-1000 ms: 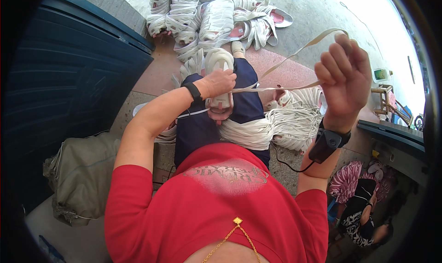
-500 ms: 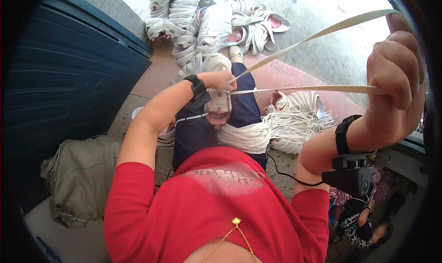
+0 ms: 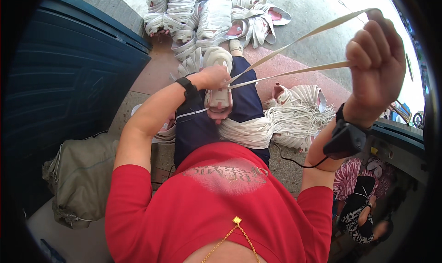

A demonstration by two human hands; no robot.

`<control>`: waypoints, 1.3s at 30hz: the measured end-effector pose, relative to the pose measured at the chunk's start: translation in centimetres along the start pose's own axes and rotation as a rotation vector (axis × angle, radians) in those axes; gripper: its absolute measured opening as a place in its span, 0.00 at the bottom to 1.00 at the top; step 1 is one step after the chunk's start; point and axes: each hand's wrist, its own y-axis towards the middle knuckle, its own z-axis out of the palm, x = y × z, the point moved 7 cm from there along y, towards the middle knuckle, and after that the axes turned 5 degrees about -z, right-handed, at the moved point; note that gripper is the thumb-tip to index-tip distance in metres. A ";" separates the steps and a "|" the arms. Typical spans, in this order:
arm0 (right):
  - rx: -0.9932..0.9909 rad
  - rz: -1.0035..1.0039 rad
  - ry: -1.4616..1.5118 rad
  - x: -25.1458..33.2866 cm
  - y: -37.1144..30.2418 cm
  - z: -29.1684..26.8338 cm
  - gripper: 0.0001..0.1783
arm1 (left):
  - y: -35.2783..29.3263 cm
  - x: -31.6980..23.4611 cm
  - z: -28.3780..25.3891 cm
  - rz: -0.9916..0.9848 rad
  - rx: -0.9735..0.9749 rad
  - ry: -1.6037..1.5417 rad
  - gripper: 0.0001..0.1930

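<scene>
A white and pink shoe upper [image 3: 219, 97] lies on my lap between my thighs. My left hand [image 3: 214, 77] is closed at its upper part, fingers pinched where a flat white shoelace [image 3: 294, 73] comes out. Raised at the far right, my right hand [image 3: 375, 56] is curled round the other end of the lace. Two strands run taut between the hands in a long loop. A bundle of white laces [image 3: 248, 133] is draped over my right thigh.
Stacked white shoe uppers [image 3: 214, 21] fill the floor ahead. More uppers with loose laces [image 3: 301, 111] lie right of my leg. A blue metal door [image 3: 78, 69] stands at left, above an olive sack [image 3: 83, 171]. Another person [image 3: 361, 217] sits at lower right.
My right hand has moved left and slightly up, turning as it holds the lace. The lace's lower strand has risen. My left hand stays by the shoe upper.
</scene>
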 end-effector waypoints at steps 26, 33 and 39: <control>0.092 0.029 0.385 -1.1 1.7 6.2 0.16 | 5.3 -0.8 2.4 -0.044 0.337 -0.093 0.13; -0.070 -0.043 0.304 4.3 0.2 0.5 0.16 | 0.7 4.3 1.7 -0.137 0.391 -0.648 0.12; -0.226 -0.099 -0.137 8.3 -3.3 -7.0 0.16 | -1.6 5.2 3.4 -0.086 0.386 -0.752 0.12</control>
